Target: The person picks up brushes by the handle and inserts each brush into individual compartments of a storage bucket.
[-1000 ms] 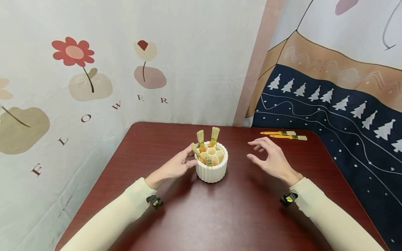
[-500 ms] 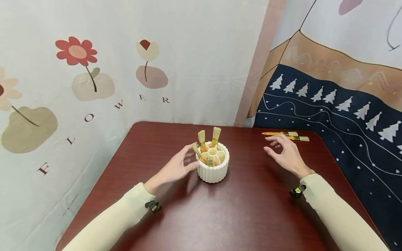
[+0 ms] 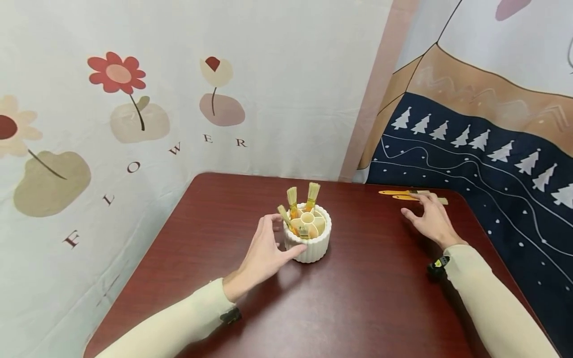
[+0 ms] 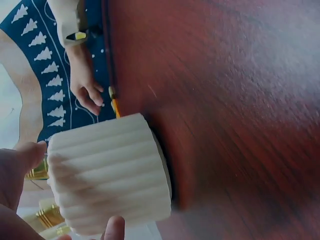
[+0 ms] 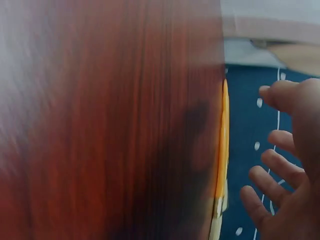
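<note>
A white ribbed brush holder [image 3: 309,251] with a flower-shaped divider stands on the table. Several bristle brushes [image 3: 292,196] lean in its left and near compartments, bristles up. My left hand [image 3: 264,253] is spread at its left side, thumb straight along the front rim and fingers at the far left; in the left wrist view a fingertip [image 4: 115,227] overlaps the ribbed wall. At the table's back right lie two yellow-handled brushes [image 3: 398,192], side by side. Over them hovers my right hand [image 3: 434,221], fingers apart and holding nothing; its fingertips partly cover the brushes in the head view.
The dark red wooden table [image 3: 358,298] reaches back to a hanging printed cloth with flowers [image 3: 277,89]. Behind the right edge hangs a navy cloth with white trees [image 3: 447,149]. A dark wrist device [image 3: 437,267] is strapped at each cuff.
My right hand has moved right and back, from beside the holder to over the two brushes. The left hand has spread wider, its thumb now along the holder's front.
</note>
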### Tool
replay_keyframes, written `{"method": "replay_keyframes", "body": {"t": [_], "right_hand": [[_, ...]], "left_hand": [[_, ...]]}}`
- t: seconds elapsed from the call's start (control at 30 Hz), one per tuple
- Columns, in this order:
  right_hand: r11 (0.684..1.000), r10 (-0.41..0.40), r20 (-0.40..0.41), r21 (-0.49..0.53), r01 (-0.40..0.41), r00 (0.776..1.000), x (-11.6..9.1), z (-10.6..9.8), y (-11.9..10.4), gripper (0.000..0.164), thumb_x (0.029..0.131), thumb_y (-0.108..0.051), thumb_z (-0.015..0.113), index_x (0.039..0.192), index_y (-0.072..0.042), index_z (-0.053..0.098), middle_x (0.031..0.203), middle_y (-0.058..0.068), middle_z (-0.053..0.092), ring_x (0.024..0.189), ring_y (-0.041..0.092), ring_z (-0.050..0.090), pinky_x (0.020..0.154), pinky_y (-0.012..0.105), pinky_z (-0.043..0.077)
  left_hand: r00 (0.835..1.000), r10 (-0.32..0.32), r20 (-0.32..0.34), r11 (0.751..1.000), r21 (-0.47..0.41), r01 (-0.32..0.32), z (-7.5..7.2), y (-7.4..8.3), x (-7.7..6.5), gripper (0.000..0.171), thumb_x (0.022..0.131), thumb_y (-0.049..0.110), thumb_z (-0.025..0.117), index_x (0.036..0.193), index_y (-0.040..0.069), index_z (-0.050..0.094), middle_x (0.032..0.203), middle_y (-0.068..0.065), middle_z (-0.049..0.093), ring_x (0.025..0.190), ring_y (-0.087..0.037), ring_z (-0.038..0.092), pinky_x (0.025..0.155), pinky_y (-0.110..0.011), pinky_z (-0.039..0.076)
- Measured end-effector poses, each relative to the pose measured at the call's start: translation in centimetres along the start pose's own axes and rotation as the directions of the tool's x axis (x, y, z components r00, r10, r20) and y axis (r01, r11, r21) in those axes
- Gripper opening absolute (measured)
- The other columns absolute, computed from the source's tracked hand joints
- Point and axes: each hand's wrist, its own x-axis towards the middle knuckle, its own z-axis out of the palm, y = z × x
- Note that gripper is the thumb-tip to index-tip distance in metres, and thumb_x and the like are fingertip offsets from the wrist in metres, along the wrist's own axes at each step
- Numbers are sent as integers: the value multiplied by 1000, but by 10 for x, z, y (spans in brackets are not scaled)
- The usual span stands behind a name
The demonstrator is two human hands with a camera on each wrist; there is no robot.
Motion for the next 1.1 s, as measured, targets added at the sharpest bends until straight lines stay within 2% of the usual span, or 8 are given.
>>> {"method": "replay_keyframes", "body": {"t": [0.13,0.27,0.4,0.47,0.63,0.87,0.97,1.1], "right_hand": [[999,46,88,-15,-45,995,6,-6,14,82,114,-42,75,173,6,43,176,44,32,159,67,31,125,90,35],[996,87,192,-48,-79,977,11,-12,24,94,115,-53,71,179,4,33,184,44,20,166,70,18,127,94,29],[994,105,269,-63,-91,957,14,-15,33,101,115,-58,69,181,5,26,188,42,13,170,72,12,130,94,21],[995,96,288,-67,-80,953,15,-14,36,102,115,-56,69,180,7,24,188,42,13,171,72,13,132,93,21],[995,71,315,-84,-46,947,17,-13,42,100,116,-53,69,179,11,23,186,43,16,170,71,18,134,89,22],[993,99,298,-86,-77,949,17,-15,44,95,117,-54,67,180,6,28,185,44,18,168,72,20,132,90,23],[995,86,271,-73,-69,959,16,-16,46,86,118,-44,69,178,6,33,182,45,23,165,71,25,131,90,27],[997,36,209,-70,-22,977,16,-18,53,69,118,-22,68,172,10,41,175,46,31,160,71,30,128,88,30]], "left_hand": [[1000,-1,-11,999,32,1,4,2,-1,96,90,39,103,160,6,47,157,-18,56,116,-37,79,102,-50,69],[1000,4,-24,996,84,-2,5,2,-1,96,89,43,103,158,5,49,158,-18,57,108,-33,80,98,-38,65],[1000,-1,-30,996,85,4,6,2,0,92,90,44,103,156,5,51,156,-18,58,107,-33,80,96,-36,64],[999,0,-33,997,82,3,7,1,1,90,91,43,102,155,5,52,154,-18,59,113,-34,79,97,-38,66],[999,9,-39,997,81,-5,7,0,1,85,92,41,102,151,5,53,152,-19,61,132,-35,74,101,-46,69],[999,23,-37,997,76,-20,5,0,2,81,93,40,102,149,5,55,148,-15,63,132,-34,73,101,-49,69],[999,26,-36,996,85,-23,4,0,3,80,92,40,102,148,6,55,146,-14,64,130,-34,74,101,-46,69],[999,25,-33,994,111,-22,4,1,3,81,92,41,102,149,7,56,145,-14,65,128,-31,73,96,-36,66]]}}
